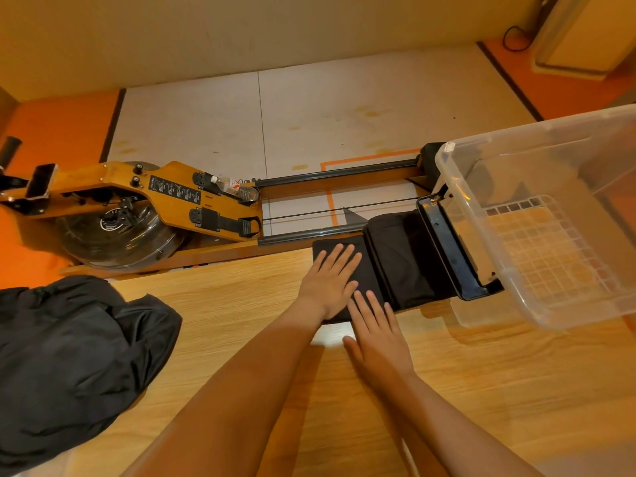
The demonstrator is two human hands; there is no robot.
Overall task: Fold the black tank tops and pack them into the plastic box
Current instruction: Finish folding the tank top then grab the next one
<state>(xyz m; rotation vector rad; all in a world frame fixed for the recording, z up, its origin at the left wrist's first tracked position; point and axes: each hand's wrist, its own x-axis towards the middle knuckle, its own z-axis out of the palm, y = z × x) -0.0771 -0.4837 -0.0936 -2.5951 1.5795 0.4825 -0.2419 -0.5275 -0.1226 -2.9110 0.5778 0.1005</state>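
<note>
Now left hand and right hand lie flat, fingers straight, on the top, probably creasing it for the box.

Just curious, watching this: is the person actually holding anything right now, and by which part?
Nothing is gripped. The left hand and the right hand both lie flat, fingers straight, pressing down on the folded black tank top.

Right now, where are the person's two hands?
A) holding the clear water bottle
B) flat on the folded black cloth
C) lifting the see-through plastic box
B: the left hand and the right hand both lie with straight fingers on the folded black tank top on the light wooden table.
</note>
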